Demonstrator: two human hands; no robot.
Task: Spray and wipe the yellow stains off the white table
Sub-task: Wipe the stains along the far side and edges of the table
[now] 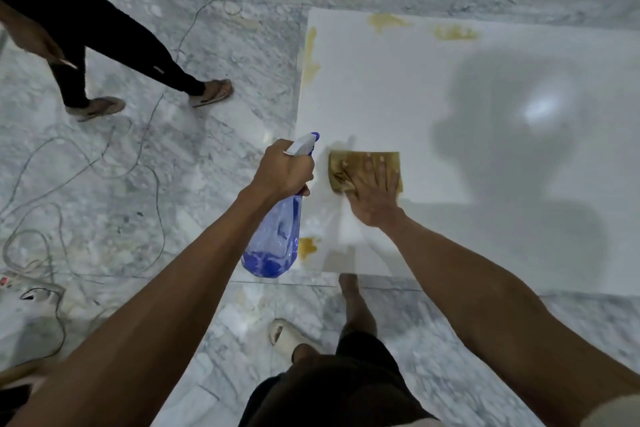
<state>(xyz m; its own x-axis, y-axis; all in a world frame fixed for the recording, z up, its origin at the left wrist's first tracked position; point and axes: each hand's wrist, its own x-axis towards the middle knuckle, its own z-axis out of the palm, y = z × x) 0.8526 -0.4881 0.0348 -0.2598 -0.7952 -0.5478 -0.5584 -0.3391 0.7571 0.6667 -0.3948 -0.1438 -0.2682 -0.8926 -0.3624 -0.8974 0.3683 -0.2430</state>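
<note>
Yellowed cloth point(363, 168) under right hand point(375, 198) — seemingly flat

My right hand point(375, 199) is lying flat on the cloth point(363, 168) on the table point(450, 87), my left hand point(282, 172) is holding the spray bottle point(273, 236) just left of it, stains point(388, 21) are sitting along the far edge, another person point(83, 35) is standing on the floor point(194, 191) far left.

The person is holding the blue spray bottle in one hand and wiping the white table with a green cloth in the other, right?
Not quite. In the head view the cloth is yellow-brown, not green. The left hand does hold the blue spray bottle, and the right hand presses the cloth on the white table.
</note>
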